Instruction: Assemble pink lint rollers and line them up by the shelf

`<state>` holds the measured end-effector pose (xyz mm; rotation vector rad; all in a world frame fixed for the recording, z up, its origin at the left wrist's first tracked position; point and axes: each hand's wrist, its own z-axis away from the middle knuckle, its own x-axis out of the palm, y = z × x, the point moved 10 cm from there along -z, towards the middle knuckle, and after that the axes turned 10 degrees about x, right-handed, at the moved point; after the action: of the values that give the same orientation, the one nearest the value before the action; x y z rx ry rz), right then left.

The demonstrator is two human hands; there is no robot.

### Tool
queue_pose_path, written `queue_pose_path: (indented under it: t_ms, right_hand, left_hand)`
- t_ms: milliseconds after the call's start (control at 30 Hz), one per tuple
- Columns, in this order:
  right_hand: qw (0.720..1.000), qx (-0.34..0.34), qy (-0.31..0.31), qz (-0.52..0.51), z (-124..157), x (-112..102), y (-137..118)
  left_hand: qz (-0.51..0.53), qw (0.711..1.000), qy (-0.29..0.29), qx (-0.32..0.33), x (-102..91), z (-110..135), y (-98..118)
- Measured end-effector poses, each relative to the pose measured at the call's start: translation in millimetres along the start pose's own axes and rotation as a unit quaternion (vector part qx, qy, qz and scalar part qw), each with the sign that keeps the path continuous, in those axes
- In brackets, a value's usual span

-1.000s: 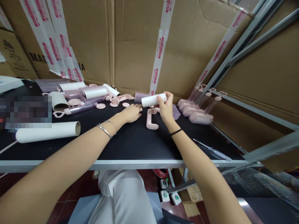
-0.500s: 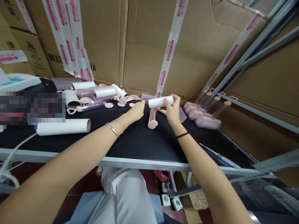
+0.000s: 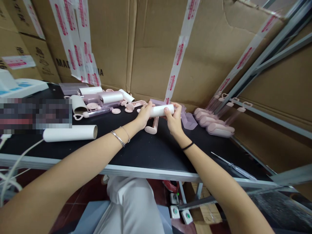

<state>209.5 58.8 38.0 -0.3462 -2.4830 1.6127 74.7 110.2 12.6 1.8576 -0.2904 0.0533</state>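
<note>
A white sticky-roll tube is held level above the bench between both hands. My left hand is closed around its left end. My right hand grips the right end, thumb on top. Below the tube, a pink roller handle lies on the black mat, partly hidden. Behind and right of my right hand are translucent lilac covers. Pink round end caps and another pink handle lie left of my left hand.
Finished-looking pink lint rollers line the right side, near a screwdriver. More white rolls are piled at left; a longer white tube lies in front. A cardboard wall stands behind, and a metal rail edges the bench.
My left hand has come up to the roll and closed on its left end. My right hand has moved the roll slightly left and down. The view has shifted a little.
</note>
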Motion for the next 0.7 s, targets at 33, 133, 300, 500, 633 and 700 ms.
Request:
queue_pose_path:
  t_ms: [33,133,300,500,633,700]
  right_hand:
    - [1.000,0.004,-0.001,-0.009,-0.3,0.2,0.9]
    - [0.999,0.017,0.003,-0.038,-0.8,-0.6,3.5]
    - [0.999,0.027,0.007,-0.047,-2.0,-2.3,3.9]
    - [0.998,0.039,0.021,-0.055,-6.0,-11.2,5.2]
    - [0.996,0.046,0.018,-0.079,-6.4,-11.2,4.5]
    - [0.995,0.043,0.029,-0.089,-7.9,-13.9,3.2]
  left_hand:
    - [0.009,1.000,-0.005,-0.010,1.2,0.7,-1.3]
    - [0.054,0.998,-0.022,-0.029,6.4,2.9,-4.4]
    - [0.096,0.992,-0.064,-0.049,15.3,5.8,-7.4]
    - [0.100,0.983,-0.127,-0.084,27.4,13.4,-6.6]
    - [0.083,0.985,-0.138,-0.062,28.5,14.4,0.2]
    - [0.070,0.986,-0.149,-0.039,29.6,14.4,4.8]
